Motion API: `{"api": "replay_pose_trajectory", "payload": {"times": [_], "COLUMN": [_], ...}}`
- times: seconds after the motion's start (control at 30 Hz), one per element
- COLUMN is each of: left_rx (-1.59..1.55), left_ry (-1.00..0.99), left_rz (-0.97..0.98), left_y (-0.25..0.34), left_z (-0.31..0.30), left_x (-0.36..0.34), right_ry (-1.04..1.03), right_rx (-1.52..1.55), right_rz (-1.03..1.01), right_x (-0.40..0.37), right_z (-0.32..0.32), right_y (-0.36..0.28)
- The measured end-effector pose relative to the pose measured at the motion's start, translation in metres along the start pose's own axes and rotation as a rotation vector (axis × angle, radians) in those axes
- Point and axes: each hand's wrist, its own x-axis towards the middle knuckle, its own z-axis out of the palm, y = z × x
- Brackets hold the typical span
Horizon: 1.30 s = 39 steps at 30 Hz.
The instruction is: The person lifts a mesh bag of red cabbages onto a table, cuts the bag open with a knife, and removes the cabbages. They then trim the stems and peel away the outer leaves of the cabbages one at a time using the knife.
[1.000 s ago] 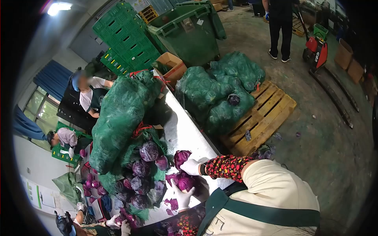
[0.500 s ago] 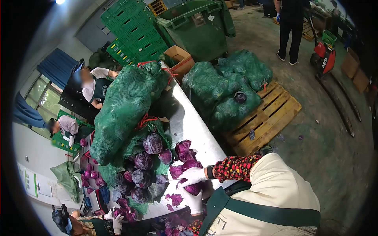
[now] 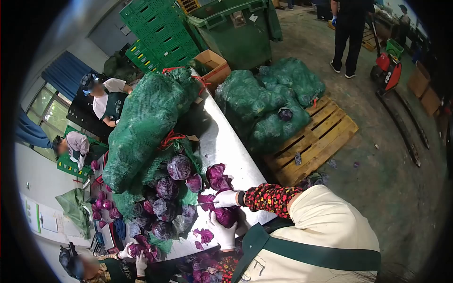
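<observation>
My right hand [image 3: 226,199], in a white glove, is closed around a knife [image 3: 206,203] whose thin blade points left. Just below it, my left hand [image 3: 223,235], also gloved, cups a red cabbage [image 3: 227,218] over the metal table [image 3: 221,137]. Peeled purple cabbages [image 3: 217,177] sit beyond my right hand. Torn purple leaves [image 3: 204,236] lie left of my left hand. Several unpeeled red cabbages [image 3: 166,188] are heaped at the mouth of a green mesh sack [image 3: 146,122].
Full mesh sacks [image 3: 255,101] rest on a wooden pallet [image 3: 325,137] beside the table. Across the table, a co-worker [image 3: 106,266] handles a cabbage [image 3: 144,250]; other people stand farther off. A green bin [image 3: 236,42], stacked crates [image 3: 155,33] and a red pallet jack [image 3: 389,75] are behind.
The knife has moved off the held cabbage, up and away from my left hand. My left hand still supports the cabbage. The whole view has shifted slightly.
</observation>
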Motion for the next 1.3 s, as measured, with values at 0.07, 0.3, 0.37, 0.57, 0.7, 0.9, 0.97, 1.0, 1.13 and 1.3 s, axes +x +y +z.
{"api": "replay_pose_trajectory", "payload": {"times": [0.07,0.3,0.37,0.57,0.7,0.9,0.97,1.0,1.13,1.3], "left_rx": [-0.041,-0.176,-0.164,-0.203,-0.275,-0.412,-0.542,-0.674,-0.75,-0.845], "left_ry": [0.04,0.157,0.137,0.055,0.045,0.049,0.089,0.123,0.258,0.407], "left_rz": [0.005,-0.174,-0.148,-0.158,-0.129,-0.224,-0.307,-0.385,-0.413,-0.325], "left_y": [-0.002,-0.019,-0.012,-0.021,-0.025,-0.036,-0.03,-0.027,-0.008,-0.004], "left_z": [-0.001,-0.007,-0.016,-0.012,-0.013,-0.01,-0.014,-0.016,-0.052,-0.097], "left_x": [-0.004,-0.016,-0.011,-0.001,-0.002,-0.007,-0.017,-0.017,-0.024,-0.011], "right_ry": [0.03,0.093,0.017,-0.056,0.034,0.117,0.223,0.175,0.193,0.062], "right_rx": [-0.184,-0.094,-0.083,-0.02,-0.007,-0.141,-0.131,-0.122,-0.152,-0.019], "right_rz": [-0.033,0.041,0.117,0.116,0.112,0.033,0.007,0.036,0.064,-0.008], "right_x": [-0.004,-0.022,-0.013,-0.012,-0.018,-0.027,-0.026,-0.029,-0.03,-0.029], "right_z": [0.0,0.013,0.016,0.014,0.012,0.025,0.039,0.032,0.033,0.012], "right_y": [-0.004,-0.011,-0.006,-0.005,-0.011,-0.013,-0.005,-0.012,-0.016,-0.032]}}
